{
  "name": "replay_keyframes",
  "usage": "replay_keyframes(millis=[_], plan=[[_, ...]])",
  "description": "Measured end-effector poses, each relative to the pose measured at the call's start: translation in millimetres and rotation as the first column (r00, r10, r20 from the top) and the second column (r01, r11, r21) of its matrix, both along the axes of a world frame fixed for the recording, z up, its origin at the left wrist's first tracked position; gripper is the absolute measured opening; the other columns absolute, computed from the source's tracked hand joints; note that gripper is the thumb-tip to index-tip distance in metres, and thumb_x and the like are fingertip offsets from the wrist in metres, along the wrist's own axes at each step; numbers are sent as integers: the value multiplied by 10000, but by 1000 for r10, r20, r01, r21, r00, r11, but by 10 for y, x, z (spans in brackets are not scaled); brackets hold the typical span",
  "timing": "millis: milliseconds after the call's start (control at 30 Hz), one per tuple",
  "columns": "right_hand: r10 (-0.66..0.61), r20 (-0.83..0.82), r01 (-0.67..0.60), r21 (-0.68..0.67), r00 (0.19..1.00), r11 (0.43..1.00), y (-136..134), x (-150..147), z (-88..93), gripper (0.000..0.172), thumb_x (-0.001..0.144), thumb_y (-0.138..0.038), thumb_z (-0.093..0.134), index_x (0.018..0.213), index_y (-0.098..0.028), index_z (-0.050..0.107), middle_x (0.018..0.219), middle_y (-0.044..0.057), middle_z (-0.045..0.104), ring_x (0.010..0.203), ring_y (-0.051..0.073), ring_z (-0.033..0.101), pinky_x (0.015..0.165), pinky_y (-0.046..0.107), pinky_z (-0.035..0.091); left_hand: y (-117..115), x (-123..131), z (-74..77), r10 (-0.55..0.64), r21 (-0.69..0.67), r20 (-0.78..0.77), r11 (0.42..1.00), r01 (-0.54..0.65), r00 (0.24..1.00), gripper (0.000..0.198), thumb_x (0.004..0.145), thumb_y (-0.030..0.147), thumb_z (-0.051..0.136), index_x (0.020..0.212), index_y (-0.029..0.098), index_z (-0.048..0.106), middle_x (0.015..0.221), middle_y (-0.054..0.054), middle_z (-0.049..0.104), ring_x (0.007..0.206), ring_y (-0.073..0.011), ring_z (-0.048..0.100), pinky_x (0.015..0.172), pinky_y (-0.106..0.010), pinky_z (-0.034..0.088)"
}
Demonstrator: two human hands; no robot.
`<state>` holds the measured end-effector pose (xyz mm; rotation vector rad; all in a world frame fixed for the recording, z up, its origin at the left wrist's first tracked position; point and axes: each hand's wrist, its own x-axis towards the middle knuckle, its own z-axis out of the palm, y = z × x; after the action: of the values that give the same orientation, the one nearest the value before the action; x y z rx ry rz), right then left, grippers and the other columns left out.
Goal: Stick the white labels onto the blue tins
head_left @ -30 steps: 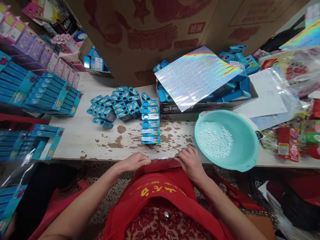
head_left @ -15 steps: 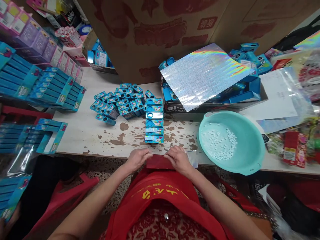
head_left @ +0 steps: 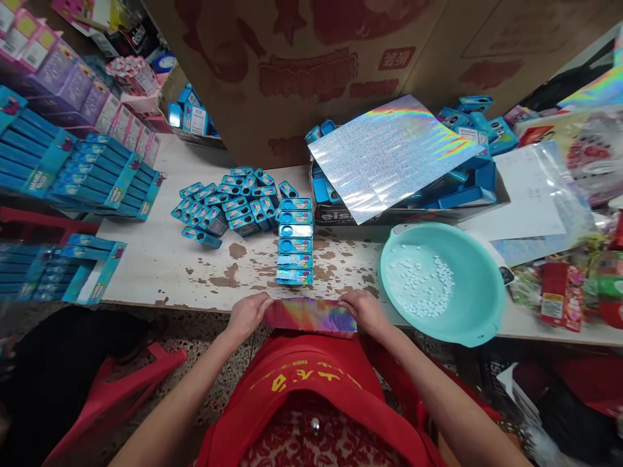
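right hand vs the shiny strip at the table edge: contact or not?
Touching. The head view shows the right hand with its fingers overlapping the right end of the shiny strip, gripping it with no gap visible.

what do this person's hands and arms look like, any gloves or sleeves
The left hand and right hand are bare, without gloves. No sleeve shows on either forearm, nor a watch at the wrists. Between the arms is a red apron with yellow lettering.
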<state>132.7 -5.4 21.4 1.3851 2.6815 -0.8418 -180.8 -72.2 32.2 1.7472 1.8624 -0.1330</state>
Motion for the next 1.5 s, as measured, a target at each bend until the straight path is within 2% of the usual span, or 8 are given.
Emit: replay_keyframes(millis=[333, 533, 667, 800, 1033, 1200, 1333, 1500], plan=[[-68, 32, 61, 166, 997, 984, -170, 118, -264, 240, 913, -334, 493, 849, -220, 694, 790, 52, 618, 785, 181, 528, 676, 279, 364, -98, 151, -311, -107, 255, -182, 955, 152, 978, 317, 936, 336, 389, 826, 183, 644, 798, -82, 689, 771, -210, 617, 695, -303, 415], [-84, -31, 86, 77, 996, 993, -203, 145, -316, 276, 925, -321, 467, 823, -219, 702, 734, 51, 607, 772, 180, 536, 674, 276, 369, -139, 661, -282, -467, 594, -54, 696, 404, 883, 288, 925, 172, 378, 1104, 166, 603, 1100, -95, 662, 996, -208, 586, 876, -354, 442], [-239, -254, 214, -119, 937, 969, -162, 154, -373, 320, 900, -408, 476, 765, -228, 703, 709, 53, 629, 728, 184, 565, 666, 285, 396, 217, 1308, -215, -451, 321, 123, 861, 395, 884, 254, 903, 243, 458, 1078, 148, 616, 1082, -99, 662, 1031, -231, 578, 892, -351, 442], [-602, -383, 494, -348, 700, 796, -165, 182, -526, 364, 813, -540, 516, 813, -211, 672, 682, 33, 659, 627, 179, 589, 606, 282, 430, 535, 1621, -249, -278, 30, 340, 958, 285, 898, 220, 897, 269, 470, 996, 207, 656, 985, -45, 691, 932, -191, 612, 818, -281, 447], [-762, -424, 623, -443, 488, 645, -346, 212, -669, 406, 793, -564, 489, 836, -186, 631, 823, 71, 686, 788, 207, 629, 727, 329, 487, 614, 1656, -471, -180, -48, 383, 976, 214, 906, 256, 902, 263, 422, 930, 170, 658, 949, -59, 669, 884, -191, 595, 781, -276, 431], [-803, -433, 595, -539, 411, 596, -476, 192, -720, 427, 734, -578, 563, 893, -185, 623, 661, 32, 665, 615, 184, 618, 601, 304, 497, 614, 1656, -477, -245, -4, 405, 963, 270, 881, 235, 890, 302, 468, 1009, 194, 639, 1001, -49, 665, 935, -183, 584, 818, -268, 427], [-808, -437, 598, -545, 396, 588, -503, 186, -774, 459, 744, -593, 544, 925, -177, 617, 602, 11, 628, 572, 171, 591, 571, 293, 484, 607, 1699, -479, -329, 48, 422, 939, 341, 845, 224, 884, 295, 474, 941, 194, 666, 1018, -65, 658, 976, -198, 560, 886, -290, 395], [-776, -428, 624, -463, 464, 629, -527, 221, -710, 349, 776, -520, 566, 834, -187, 655, 714, 46, 638, 662, 191, 592, 645, 324, 485, 673, 1702, -496, -278, -81, 468, 932, 354, 839, 243, 864, 244, 444, 842, 177, 677, 865, -36, 671, 818, -168, 569, 724, -244, 406]])
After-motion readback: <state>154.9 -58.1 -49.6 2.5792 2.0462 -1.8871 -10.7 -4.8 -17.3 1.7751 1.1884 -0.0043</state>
